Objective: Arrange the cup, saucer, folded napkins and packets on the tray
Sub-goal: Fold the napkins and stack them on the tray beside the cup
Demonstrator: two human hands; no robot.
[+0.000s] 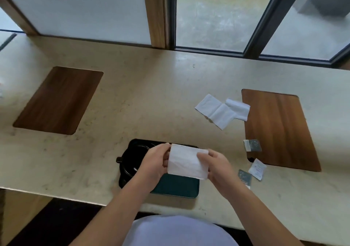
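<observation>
A white napkin (186, 161) is held stretched between my left hand (155, 163) and my right hand (217, 165), just above the dark tray (178, 188) near the counter's front edge. On the tray's left half sits a black cup (130, 156) on a black saucer, partly hidden by my left hand; its handle points left. Two more white napkins (220, 111) lie loosely folded on the counter to the far right. A dark packet (252, 145), a white packet (257, 168) and another dark packet (244, 177) lie right of the tray.
Two wooden inlay panels are set into the beige counter, one at the left (58, 99) and one at the right (278, 128). A window with dark frames (265, 24) runs along the counter's back edge.
</observation>
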